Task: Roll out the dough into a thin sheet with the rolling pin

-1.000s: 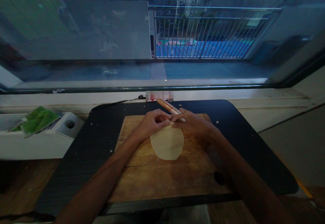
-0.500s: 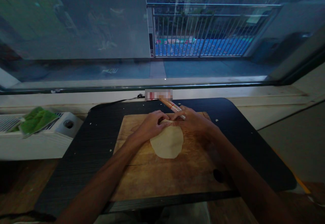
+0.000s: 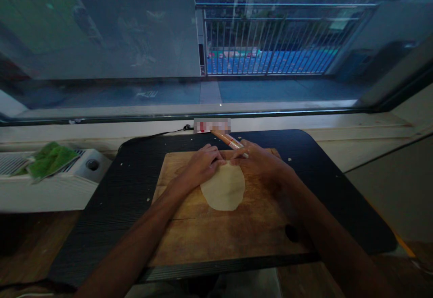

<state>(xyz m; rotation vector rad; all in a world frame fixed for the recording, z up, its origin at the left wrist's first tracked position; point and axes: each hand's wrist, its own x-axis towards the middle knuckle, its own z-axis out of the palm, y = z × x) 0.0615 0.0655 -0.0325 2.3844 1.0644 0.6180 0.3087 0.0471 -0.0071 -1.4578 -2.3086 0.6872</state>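
Note:
A thin round sheet of dough lies flat on a wooden cutting board. At the dough's far edge, my left hand has its fingers closed on the rim from the left. My right hand meets it from the right, fingers curled and pinching the same far rim. The fingertips of both hands almost touch. Just beyond the right fingers, a sausage in a printed wrapper lies slanted; its near end is beside the right hand, and whether the fingers touch it is unclear.
The board rests on a black table with small white crumbs. A white radiator with a green cloth on top stands at the left. Behind the table run a windowsill and a large window. A dark cable crosses the table's back left.
The fingers of both hands have shifted slightly along the dough's far edge, and the left fingers have drawn closer together. The dough and the wrapped sausage stay nearly in place.

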